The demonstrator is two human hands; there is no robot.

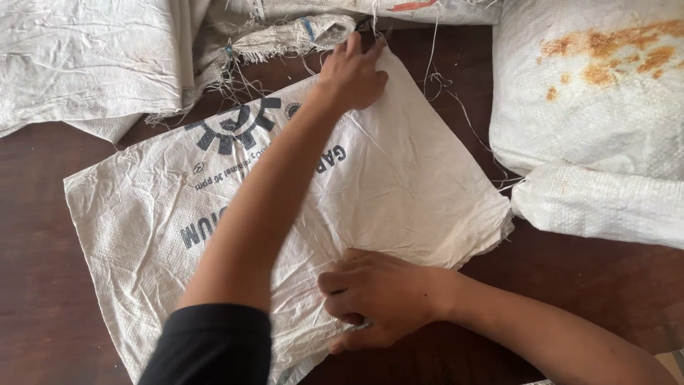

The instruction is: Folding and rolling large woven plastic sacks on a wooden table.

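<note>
Both hands are laid on a white woven sack (399, 185) spread flat on a dark table (35, 285): the left hand (354, 75) is stretched to the far corner and pinched on it, the right hand (381, 298) is pressed, fingers curled, on the near edge. For a clean fold, the near edge should be kept pinned while the far corner is drawn taut. Stuffed sacks (591, 107) and loose threads (456, 107) are seen beyond.

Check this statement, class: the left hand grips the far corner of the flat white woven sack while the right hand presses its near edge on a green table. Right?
Not quite. The head view shows the table is dark brown wood, not green. The left hand does grip the far corner of the sack, and the right hand presses its near edge.
</note>
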